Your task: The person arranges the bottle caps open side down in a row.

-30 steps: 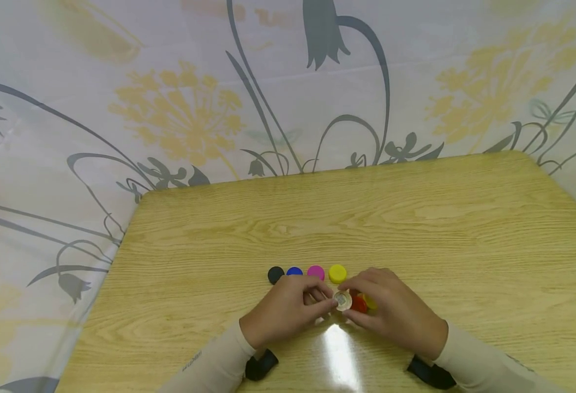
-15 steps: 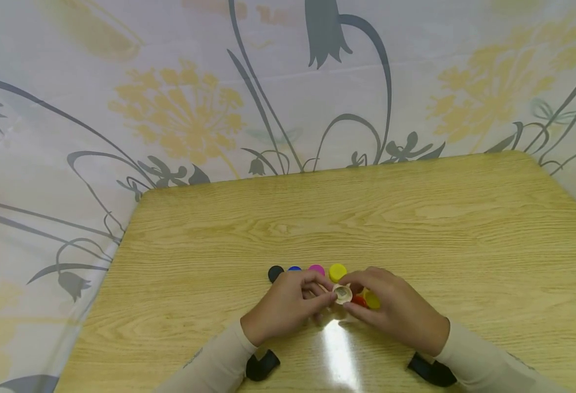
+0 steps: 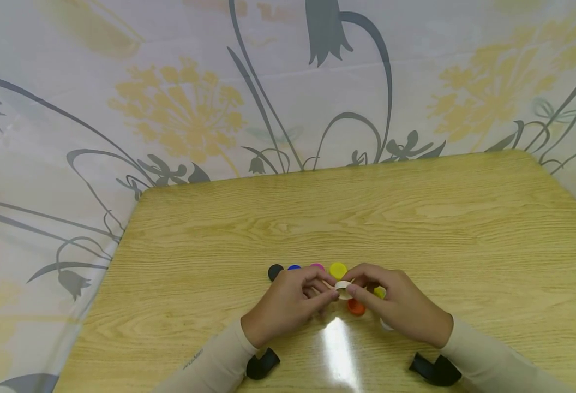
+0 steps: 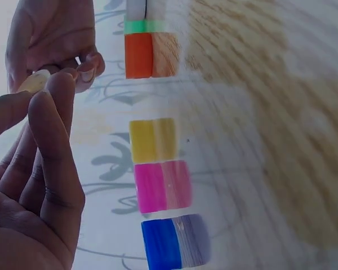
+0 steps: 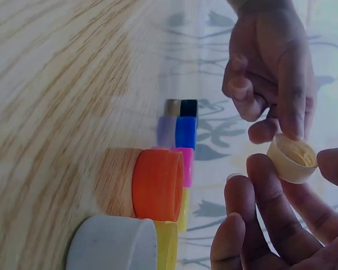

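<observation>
A small cream-white bottle cap (image 3: 341,285) is held above the table, between both hands. My left hand (image 3: 288,305) pinches its left side with thumb and index finger, while my right hand (image 3: 398,305) grips its right side. In the right wrist view the hollow cap (image 5: 293,160) is tilted, its open side visible. Below the right hand's fingers lies an orange cap (image 3: 357,308), with a yellow cap (image 3: 379,292) partly hidden beside it. The edge of a white cap (image 3: 387,325) shows under the right hand.
Behind the hands stand a black cap (image 3: 275,272), a blue cap (image 3: 294,268), a pink cap (image 3: 317,266) and another yellow cap (image 3: 338,270) in a row. The wooden table (image 3: 209,234) meets a flower-patterned cloth (image 3: 288,87) at its far edge.
The held cap has turned from showing its hollow inside to showing its side wall. My right hand has shifted and rolled slightly, uncovering more of the orange cap and the white cap's edge.
</observation>
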Motion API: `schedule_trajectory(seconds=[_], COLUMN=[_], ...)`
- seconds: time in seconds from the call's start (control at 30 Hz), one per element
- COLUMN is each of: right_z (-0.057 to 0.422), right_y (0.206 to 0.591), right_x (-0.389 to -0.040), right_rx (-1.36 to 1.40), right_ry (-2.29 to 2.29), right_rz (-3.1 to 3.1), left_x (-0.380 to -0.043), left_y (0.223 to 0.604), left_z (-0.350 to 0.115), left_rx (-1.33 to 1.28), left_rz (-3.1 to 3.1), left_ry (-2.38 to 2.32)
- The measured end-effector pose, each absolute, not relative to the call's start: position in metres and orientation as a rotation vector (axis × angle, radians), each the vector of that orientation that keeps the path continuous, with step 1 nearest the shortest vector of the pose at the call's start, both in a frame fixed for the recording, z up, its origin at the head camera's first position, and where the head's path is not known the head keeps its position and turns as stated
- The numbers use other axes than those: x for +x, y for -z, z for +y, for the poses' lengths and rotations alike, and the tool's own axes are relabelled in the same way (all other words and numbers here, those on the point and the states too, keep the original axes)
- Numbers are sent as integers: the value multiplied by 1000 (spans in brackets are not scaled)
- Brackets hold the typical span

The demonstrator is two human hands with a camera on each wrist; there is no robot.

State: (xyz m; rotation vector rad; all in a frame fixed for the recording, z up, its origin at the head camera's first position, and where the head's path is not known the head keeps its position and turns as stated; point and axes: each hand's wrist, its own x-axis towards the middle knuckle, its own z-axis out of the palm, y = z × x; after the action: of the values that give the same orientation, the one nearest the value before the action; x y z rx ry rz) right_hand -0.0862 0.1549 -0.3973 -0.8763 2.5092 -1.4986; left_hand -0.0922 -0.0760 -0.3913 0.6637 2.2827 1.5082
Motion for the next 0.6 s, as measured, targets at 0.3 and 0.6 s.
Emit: schedule_trajectory(seconds=[0.3, 0.6], right_z=[156, 158], right_y=[392, 392], right_x=[-87, -88], right_rx=[-780, -856], right_ry=[1542, 1510], right_rz=[2461, 2561], left_x=[-92, -92], left_y=[387, 383], left_z=[-75, -74], left_rx=[738, 750], left_rz=[2356, 2433], left_ry=[-1509, -1505])
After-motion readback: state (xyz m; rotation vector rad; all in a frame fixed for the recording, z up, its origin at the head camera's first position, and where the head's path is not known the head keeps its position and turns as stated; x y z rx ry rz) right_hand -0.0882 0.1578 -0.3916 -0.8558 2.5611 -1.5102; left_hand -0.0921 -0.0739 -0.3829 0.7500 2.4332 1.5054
